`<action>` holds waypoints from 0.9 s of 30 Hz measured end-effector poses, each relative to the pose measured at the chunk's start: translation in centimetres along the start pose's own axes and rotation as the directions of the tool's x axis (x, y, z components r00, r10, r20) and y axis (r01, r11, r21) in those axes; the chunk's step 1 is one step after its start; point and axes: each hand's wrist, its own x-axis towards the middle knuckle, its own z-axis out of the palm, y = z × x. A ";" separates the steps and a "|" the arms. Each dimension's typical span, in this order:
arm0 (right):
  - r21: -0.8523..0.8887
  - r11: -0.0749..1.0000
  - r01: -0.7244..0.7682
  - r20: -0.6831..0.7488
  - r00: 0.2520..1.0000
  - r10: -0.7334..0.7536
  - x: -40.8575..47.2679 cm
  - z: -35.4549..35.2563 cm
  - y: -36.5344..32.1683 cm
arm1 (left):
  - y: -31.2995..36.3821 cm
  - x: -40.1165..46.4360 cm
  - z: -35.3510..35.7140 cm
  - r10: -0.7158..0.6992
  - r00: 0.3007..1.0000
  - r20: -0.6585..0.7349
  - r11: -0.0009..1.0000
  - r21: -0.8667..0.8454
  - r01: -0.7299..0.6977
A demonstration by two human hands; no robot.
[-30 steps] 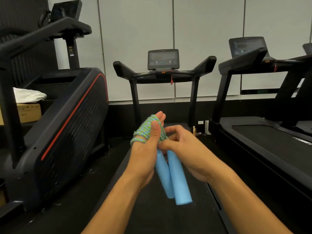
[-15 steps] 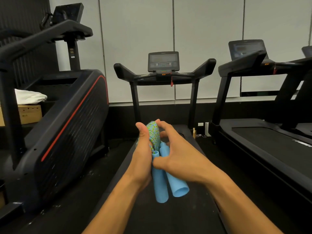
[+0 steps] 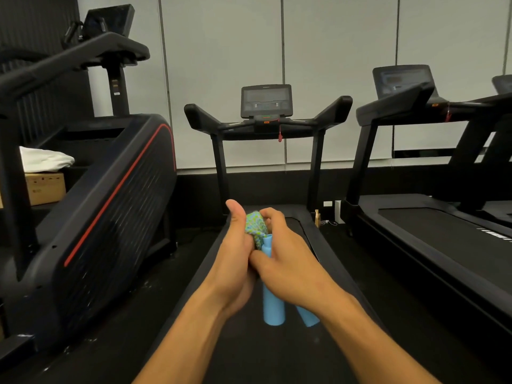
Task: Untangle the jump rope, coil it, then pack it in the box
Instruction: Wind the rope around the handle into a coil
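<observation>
My left hand [image 3: 235,261] and right hand [image 3: 288,261] both clench the coiled jump rope [image 3: 256,227] above the treadmill belt [image 3: 249,350]; if either loosens, I judge the coil springs apart before reaching the box [image 3: 44,187], far left.

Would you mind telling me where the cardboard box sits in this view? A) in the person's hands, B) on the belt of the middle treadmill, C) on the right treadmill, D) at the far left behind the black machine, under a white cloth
D: the cardboard box shows at the far left edge behind the black machine, with a white cloth lying on top of it.
</observation>
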 end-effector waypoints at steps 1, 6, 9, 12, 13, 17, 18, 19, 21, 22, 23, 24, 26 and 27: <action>-0.022 1.000 0.004 -0.008 1.000 -0.005 0.1 0.1 0.1 | 0.0 0.0 0.1 -0.003 1.000 0.009 1.000 -0.011 0.003; -0.076 0.997 -0.005 -0.130 0.992 -0.005 0.2 0.0 1.0 | -0.4 0.0 0.7 -0.006 0.998 0.062 0.999 0.054 0.003; -0.045 0.994 -0.101 -0.211 0.974 0.089 0.8 -1.2 1.9 | 0.1 -0.5 1.5 0.013 0.983 0.183 0.994 0.102 -0.032; 0.058 0.986 -0.154 -0.323 0.932 0.165 1.6 -4.4 2.6 | 1.4 -0.8 2.2 0.187 0.972 0.140 0.951 0.221 -0.215; 0.125 0.983 -0.135 -0.332 0.928 0.170 1.7 -5.3 2.5 | 1.5 -0.5 2.0 0.288 0.957 0.043 0.908 0.305 -0.287; 0.244 0.966 -0.084 -0.257 0.955 0.148 1.2 -5.9 1.4 | 0.8 0.1 1.1 0.418 0.894 -0.162 0.798 0.536 -0.276; 0.206 0.975 -0.083 -0.224 0.966 0.130 1.0 -5.5 1.2 | 0.5 0.2 1.0 0.327 0.934 -0.143 0.846 0.484 -0.222; 0.164 0.983 -0.086 -0.184 0.976 0.116 0.9 -5.1 1.0 | 0.4 0.2 1.2 0.232 0.966 -0.114 0.904 0.393 -0.171; 0.121 0.988 -0.098 -0.103 0.988 0.110 0.8 -4.6 0.7 | 0.0 0.2 1.5 0.138 0.988 -0.065 0.961 0.249 -0.118; 0.123 0.987 -0.102 -0.076 0.991 0.112 0.8 -4.4 0.6 | 0.1 0.3 1.5 0.130 0.990 -0.056 0.969 0.218 -0.114; 0.134 0.986 -0.101 -0.060 0.992 0.109 0.9 -4.3 0.7 | 0.2 0.3 1.7 0.124 0.991 -0.052 0.972 0.205 -0.111; 0.148 0.984 -0.101 -0.047 0.993 0.109 0.9 -4.3 0.7 | 0.2 0.3 1.6 0.118 0.992 -0.044 0.973 0.204 -0.107; 0.191 0.976 -0.108 -0.013 0.994 0.112 0.8 -4.4 0.6 | 0.0 0.3 1.2 0.101 0.994 -0.029 0.975 0.203 -0.093; 0.215 0.969 -0.119 0.006 0.993 0.120 0.6 -4.5 0.6 | 0.0 0.2 1.0 0.099 0.995 -0.033 0.977 0.193 -0.091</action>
